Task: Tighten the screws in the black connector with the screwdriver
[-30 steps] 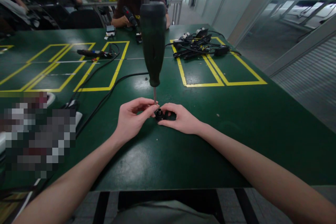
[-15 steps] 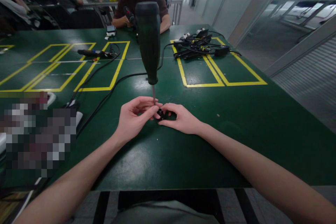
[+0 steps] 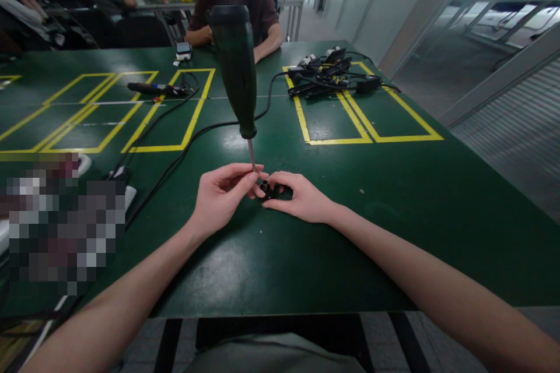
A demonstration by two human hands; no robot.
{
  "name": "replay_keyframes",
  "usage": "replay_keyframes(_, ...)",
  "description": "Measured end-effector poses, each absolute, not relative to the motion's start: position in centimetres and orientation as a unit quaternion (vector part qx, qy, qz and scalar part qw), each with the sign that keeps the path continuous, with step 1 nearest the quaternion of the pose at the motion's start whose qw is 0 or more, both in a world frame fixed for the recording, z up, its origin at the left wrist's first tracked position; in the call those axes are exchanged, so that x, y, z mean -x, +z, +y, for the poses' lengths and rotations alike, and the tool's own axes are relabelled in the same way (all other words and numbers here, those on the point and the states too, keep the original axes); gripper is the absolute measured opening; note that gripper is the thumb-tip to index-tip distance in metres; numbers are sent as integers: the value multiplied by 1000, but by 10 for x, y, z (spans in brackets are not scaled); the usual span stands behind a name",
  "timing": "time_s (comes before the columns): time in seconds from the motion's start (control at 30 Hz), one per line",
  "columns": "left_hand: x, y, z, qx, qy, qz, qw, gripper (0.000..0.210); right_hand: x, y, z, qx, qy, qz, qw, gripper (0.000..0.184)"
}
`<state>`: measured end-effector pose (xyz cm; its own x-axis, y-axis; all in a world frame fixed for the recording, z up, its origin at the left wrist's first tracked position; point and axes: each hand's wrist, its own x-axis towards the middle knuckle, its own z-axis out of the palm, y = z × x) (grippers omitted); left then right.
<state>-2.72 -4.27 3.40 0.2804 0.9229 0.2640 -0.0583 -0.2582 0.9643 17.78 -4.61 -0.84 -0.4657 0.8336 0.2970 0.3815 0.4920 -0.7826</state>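
My left hand (image 3: 223,195) pinches the thin shaft of a screwdriver (image 3: 238,76) between thumb and fingers. Its large dark green handle points up, leaning to the left, and the tip is hidden by my fingers. Close beside the shaft is a small black part (image 3: 265,187) with a round opening on top. My right hand (image 3: 300,195) is closed around that part's right side, thumb and index finger curled against it. Both hands rest low over the green table (image 3: 306,268), fingertips almost meeting.
A pile of black cables and adapters (image 3: 328,76) lies at the back right, by yellow tape outlines. A dark corded tool (image 3: 157,89) lies at the back left. Pixelated items (image 3: 70,227) are at the left. Across the table sits a person (image 3: 262,17).
The screwdriver's handle has tipped to the left, its shaft still in my left hand's fingers. My right hand keeps its hold on the small black part.
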Motion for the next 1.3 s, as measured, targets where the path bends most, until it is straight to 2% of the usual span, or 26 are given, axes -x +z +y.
replay_keyframes(0.63,26,33,-41,-624,500,345,491,11,-177,-10,-45,378,330,-789,353,22)
replay_keyframes(1.3,26,34,-41,-619,500,353,492,16,-178,-8,-46,381,327,-793,344,22)
